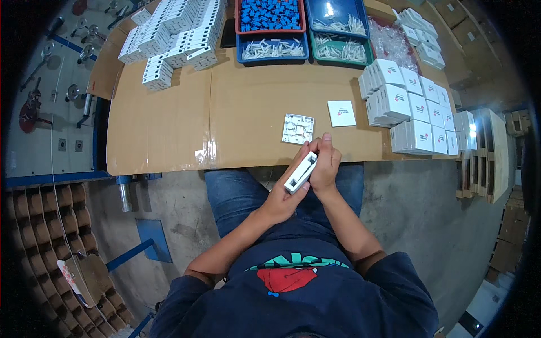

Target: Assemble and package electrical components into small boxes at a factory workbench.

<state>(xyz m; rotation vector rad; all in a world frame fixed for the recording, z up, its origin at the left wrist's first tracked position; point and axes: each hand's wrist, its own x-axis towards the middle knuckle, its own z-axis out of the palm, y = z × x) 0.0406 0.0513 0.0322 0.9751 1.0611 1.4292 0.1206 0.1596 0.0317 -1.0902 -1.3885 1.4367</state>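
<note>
Over my lap, at the table's front edge, I hold a white square plastic housing [300,173] tilted up on its side, its narrow edge with dark slots facing up. My left hand [282,197] wraps it from the left and below. My right hand [326,169] closes on its right side, the thumb and fingers pressed near its upper end. Just beyond my hands lies a white square plate [297,128] with its moulded, ribbed side up. To its right lies a flat white square cover [341,114] with a small printed mark.
Stacked white square units [417,110] stand at the right; white slotted housings [174,34] are piled at the back left. Bins hold blue parts [270,15] and white pins [274,49]. Clear plastic bags [393,44] lie behind the right stack. The tabletop [163,124] is cardboard-covered.
</note>
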